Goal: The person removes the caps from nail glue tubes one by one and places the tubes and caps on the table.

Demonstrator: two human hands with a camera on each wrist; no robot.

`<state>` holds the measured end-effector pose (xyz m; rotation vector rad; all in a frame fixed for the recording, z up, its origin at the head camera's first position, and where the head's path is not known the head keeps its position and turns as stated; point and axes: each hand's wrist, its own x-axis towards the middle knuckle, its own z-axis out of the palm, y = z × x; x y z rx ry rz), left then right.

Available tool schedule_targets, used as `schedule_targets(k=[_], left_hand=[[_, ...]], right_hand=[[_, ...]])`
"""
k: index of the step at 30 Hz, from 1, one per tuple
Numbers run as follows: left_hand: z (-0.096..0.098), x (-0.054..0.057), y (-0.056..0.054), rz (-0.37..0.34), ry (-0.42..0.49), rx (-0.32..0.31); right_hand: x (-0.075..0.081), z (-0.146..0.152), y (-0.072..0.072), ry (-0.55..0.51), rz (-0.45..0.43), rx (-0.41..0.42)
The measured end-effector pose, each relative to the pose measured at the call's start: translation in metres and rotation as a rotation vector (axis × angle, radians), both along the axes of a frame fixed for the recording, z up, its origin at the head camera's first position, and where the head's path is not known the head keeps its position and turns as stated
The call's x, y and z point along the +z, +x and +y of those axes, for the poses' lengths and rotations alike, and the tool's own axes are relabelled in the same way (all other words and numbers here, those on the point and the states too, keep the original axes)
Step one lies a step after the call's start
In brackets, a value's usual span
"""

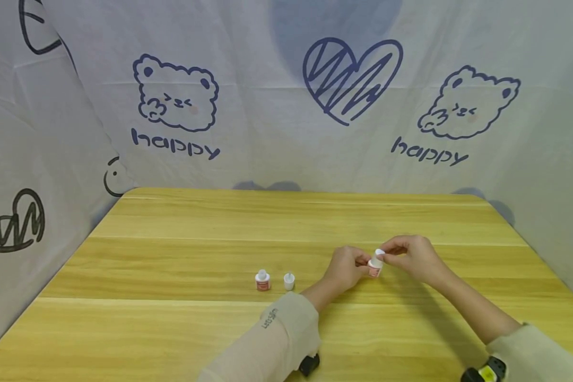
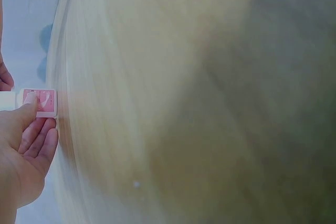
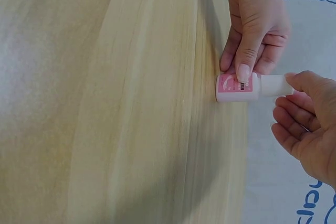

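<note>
My left hand (image 1: 344,268) pinches the body of a small white bottle (image 1: 374,269) with a pink label, which stands upright at or just above the table. The bottle's white cap (image 1: 379,255) sits at its neck, and the thumb and fingers of my right hand (image 1: 416,258) pinch it. In the right wrist view, the left thumb lies across the pink label (image 3: 231,83). Left of both hands, a second small bottle (image 1: 263,283) with a red-pink label stands with its white neck uncovered. Beside it rests a loose white cap (image 1: 288,282), a thin stem pointing up from it.
The wooden table (image 1: 172,265) runs back to a white cloth backdrop (image 1: 262,106) printed with hearts and bear faces. Another cloth hangs along the left side. My left forearm sleeve (image 1: 286,331) lies in front of the loose cap.
</note>
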<state>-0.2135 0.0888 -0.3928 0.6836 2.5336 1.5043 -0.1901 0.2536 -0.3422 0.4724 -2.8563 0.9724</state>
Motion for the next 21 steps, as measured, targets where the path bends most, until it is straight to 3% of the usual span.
schedule_targets(k=[12,21], left_hand=[[-0.0001,-0.0004,0.0000,0.000,0.000,0.003],[-0.0002,-0.0002,0.0011,-0.069,0.072,-0.015]], right_hand=[[0.0009,0.0005,-0.0010,0.006,-0.007,0.030],[-0.0039,-0.0015,-0.0012,-0.006,0.024,-0.021]])
